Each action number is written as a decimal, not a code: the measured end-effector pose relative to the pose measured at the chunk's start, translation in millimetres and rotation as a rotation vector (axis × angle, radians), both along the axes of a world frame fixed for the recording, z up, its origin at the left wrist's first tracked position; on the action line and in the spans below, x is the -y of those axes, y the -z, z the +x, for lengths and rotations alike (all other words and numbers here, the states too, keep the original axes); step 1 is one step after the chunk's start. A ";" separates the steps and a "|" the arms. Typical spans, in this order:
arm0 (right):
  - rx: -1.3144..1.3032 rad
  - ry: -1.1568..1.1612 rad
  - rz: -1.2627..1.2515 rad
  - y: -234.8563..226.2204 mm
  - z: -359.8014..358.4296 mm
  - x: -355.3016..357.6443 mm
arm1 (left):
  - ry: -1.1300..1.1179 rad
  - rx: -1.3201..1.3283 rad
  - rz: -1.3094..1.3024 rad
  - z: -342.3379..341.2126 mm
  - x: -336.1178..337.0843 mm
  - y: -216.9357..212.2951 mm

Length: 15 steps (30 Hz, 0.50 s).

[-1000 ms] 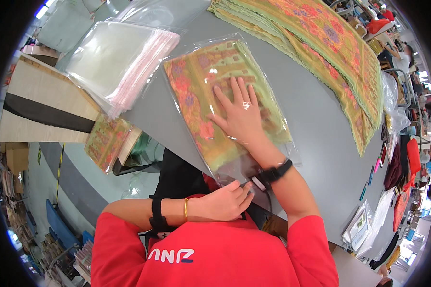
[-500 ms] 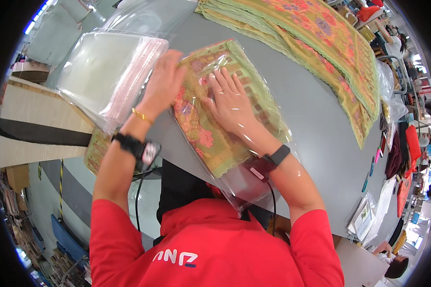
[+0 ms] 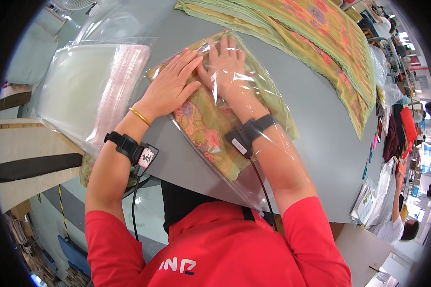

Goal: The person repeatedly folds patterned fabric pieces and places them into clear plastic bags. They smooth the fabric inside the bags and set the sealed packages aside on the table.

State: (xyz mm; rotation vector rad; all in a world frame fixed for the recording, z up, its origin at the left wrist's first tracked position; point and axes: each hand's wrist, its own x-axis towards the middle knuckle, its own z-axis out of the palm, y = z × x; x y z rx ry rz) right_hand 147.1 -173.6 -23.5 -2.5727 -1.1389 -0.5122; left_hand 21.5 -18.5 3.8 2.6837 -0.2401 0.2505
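Observation:
A folded green and gold floral cloth (image 3: pixel 203 126) with a scalloped edge lies inside a clear plastic bag (image 3: pixel 246 189) on the table in front of me. My right hand (image 3: pixel 226 71) reaches in under the film, its forearm covered by the bag as well. It rests flat on the cloth near the far end, fingers spread. From outside, my left hand (image 3: pixel 175 88) presses flat on the bag's upper left part, fingers stretched out and close beside the right hand.
On the left sits a stack of clear plastic bags (image 3: pixel 79 91) with pinkish edges. Similar floral cloths (image 3: pixel 316 28) are piled at the far right of the grey table (image 3: pixel 321 158). Pens (image 3: pixel 370 153) and papers (image 3: pixel 366 203) lie along the right edge; other people are beyond.
My right hand has slid farther up inside the bag, toward its far end. My left hand has come down from the bag's far left corner and now lies flat on it.

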 end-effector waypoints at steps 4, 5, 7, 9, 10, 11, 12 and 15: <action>0.002 -0.014 0.015 7.7 15.7 2.2 | -0.009 0.066 0.043 2.3 -0.6 13.0; 0.015 -0.050 0.068 10.4 16.6 4.3 | -0.021 0.067 0.067 2.6 -2.0 16.4; -0.016 -0.054 0.028 11.4 10.9 19.1 | -0.015 0.131 0.124 3.1 -4.1 21.6; 0.025 -0.076 0.021 5.2 -3.6 46.1 | -0.008 0.079 0.215 4.7 -6.6 21.6; -0.063 -0.065 -0.059 -1.1 -14.9 70.1 | 0.027 0.115 0.279 5.3 -7.3 19.2; -0.107 -0.079 -0.086 -13.3 -29.2 100.3 | 0.031 0.071 0.351 5.8 -7.0 15.1; -0.159 -0.096 -0.113 -26.6 -43.0 131.0 | 0.029 0.092 0.348 5.4 -4.6 10.2; -0.233 -0.099 -0.234 -55.9 -94.4 223.5 | 0.056 0.072 0.454 1.6 13.2 -9.8</action>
